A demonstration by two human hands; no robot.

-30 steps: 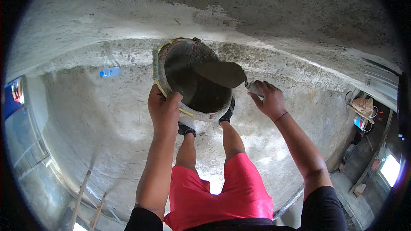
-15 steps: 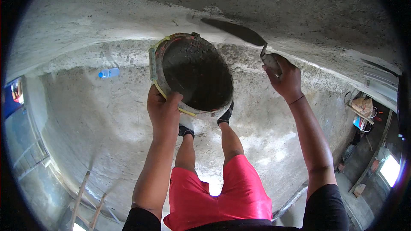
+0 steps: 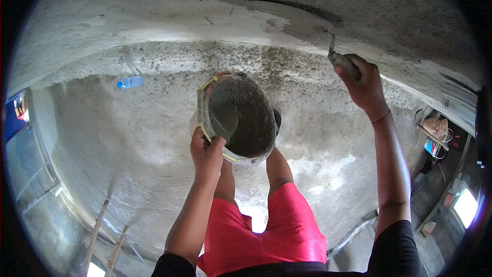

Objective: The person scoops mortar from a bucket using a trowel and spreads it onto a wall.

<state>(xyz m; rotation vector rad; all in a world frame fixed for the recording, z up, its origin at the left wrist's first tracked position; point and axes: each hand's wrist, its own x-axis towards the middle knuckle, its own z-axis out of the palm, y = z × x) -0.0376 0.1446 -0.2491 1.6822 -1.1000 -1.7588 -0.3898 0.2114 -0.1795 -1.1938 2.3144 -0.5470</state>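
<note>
My left hand [image 3: 206, 155] is closed on the near left rim of a round bucket [image 3: 200, 105], which tilts so that its open mouth shows. Grey wet mortar [image 3: 225, 119] lies inside, and the inner wall is coated dark. Up and to the right, my right hand [image 3: 365, 83] grips the handle of a trowel [image 3: 338, 60]. Its blade lies flat against the grey plastered wall [image 3: 205, 0], hard to tell from the plaster around it. A dark curved shadow runs along the blade's upper edge.
A blue-capped plastic bottle [image 3: 130, 82] lies on the rough concrete floor [image 3: 128, 143] to the left. Wooden poles [image 3: 97, 233] stand at lower left. A brown sack [image 3: 434, 125] and other items sit far right. My feet are partly hidden behind the bucket.
The bucket has come lower and nearer to me in my left hand. My right hand has moved up and right, and the trowel blade now lies against the wall.
</note>
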